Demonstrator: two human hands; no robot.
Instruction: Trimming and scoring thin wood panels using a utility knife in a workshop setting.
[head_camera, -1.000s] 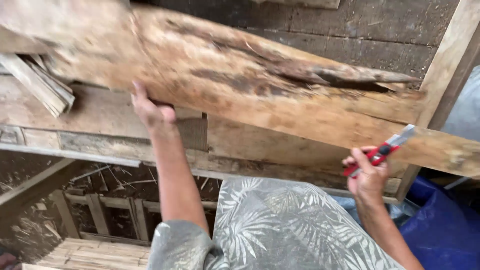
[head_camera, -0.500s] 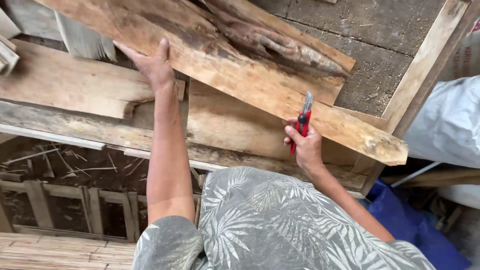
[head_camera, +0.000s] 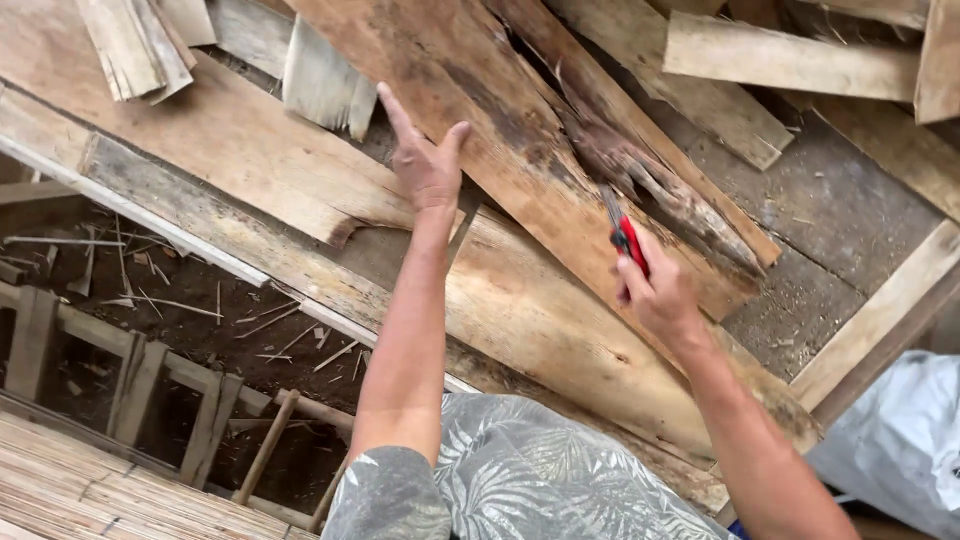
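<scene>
A long, weathered wooden plank (head_camera: 500, 150) with a dark rotten split lies slanted across other boards. My left hand (head_camera: 425, 165) rests flat against its lower edge, fingers spread. My right hand (head_camera: 660, 295) is closed around a red-handled tool (head_camera: 625, 235), its metal tip pointing up at the split part of the plank. Both forearms reach up from a leaf-patterned shirt (head_camera: 520, 480) at the bottom.
More rough boards (head_camera: 230, 150) lie beneath and to the left; loose offcuts (head_camera: 130, 45) sit top left. A concrete floor (head_camera: 830, 210) shows at right with a timber frame piece (head_camera: 880, 320). Below left is dirt ground with a wooden ladder-like frame (head_camera: 130, 390). White sacking (head_camera: 900, 440) is at bottom right.
The view has swung so the plank now runs more steeply. My right hand with the red tool has moved up onto the plank near the split. My left hand stays against the plank's edge.
</scene>
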